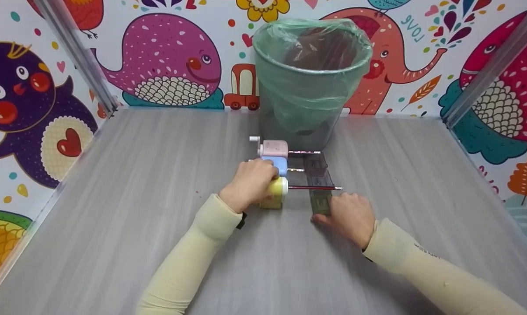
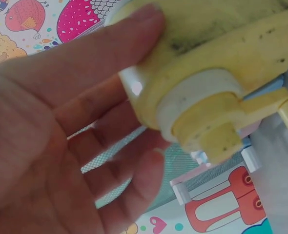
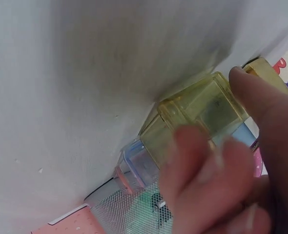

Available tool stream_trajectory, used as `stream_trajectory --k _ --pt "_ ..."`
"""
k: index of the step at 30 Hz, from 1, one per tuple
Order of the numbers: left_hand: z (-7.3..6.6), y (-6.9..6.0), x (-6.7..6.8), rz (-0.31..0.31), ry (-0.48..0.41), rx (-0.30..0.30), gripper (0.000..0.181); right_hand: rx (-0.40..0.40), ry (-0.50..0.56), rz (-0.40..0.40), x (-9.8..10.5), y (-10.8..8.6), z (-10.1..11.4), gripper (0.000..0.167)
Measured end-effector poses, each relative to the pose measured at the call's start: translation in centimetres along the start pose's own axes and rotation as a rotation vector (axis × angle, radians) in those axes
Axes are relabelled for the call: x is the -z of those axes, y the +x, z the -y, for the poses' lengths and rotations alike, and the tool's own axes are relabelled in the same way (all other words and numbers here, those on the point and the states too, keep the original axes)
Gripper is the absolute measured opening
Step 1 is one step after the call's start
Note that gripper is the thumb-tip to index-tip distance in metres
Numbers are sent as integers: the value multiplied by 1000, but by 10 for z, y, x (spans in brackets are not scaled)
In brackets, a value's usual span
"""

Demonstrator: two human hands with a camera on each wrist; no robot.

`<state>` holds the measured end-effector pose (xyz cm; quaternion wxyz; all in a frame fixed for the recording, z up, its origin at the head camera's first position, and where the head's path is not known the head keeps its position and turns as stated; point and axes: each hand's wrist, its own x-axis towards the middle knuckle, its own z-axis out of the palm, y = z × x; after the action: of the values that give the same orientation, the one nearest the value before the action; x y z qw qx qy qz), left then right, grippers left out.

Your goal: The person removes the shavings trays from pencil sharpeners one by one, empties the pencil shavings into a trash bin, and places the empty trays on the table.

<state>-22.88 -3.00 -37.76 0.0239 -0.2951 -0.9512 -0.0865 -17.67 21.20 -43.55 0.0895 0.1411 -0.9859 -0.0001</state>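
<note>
My left hand holds the yellow crank pencil sharpener; the thumb lies across its body in the left wrist view. A dark red pencil sticks out of that sharpener to the right. Beyond it stand a blue sharpener and a pink sharpener, each with a pencil in it. My right hand grips the clear yellow shavings drawer, its thumb at one corner; blurred fingers cover part of it. The blue drawer and pinkish drawer lie in line beyond.
Behind the sharpeners stands a mesh waste bin lined with a green plastic bag. The grey tabletop is bounded by walls with cartoon animals and metal posts.
</note>
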Motion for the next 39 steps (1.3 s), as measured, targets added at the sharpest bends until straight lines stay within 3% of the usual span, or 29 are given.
stream_trajectory --k 7,20,27,39 --pt "0 0 0 22 19 11 34 -28 1 52 0 3 0 55" --pt "0 -1 0 19 3 25 33 4 -27 3 -4 4 0 59" --pt "0 -2 0 -23 -11 7 29 2 -2 11 -4 4 0 57" --pt "0 -1 -2 -14 8 12 30 -10 41 28 -3 2 -1 50"
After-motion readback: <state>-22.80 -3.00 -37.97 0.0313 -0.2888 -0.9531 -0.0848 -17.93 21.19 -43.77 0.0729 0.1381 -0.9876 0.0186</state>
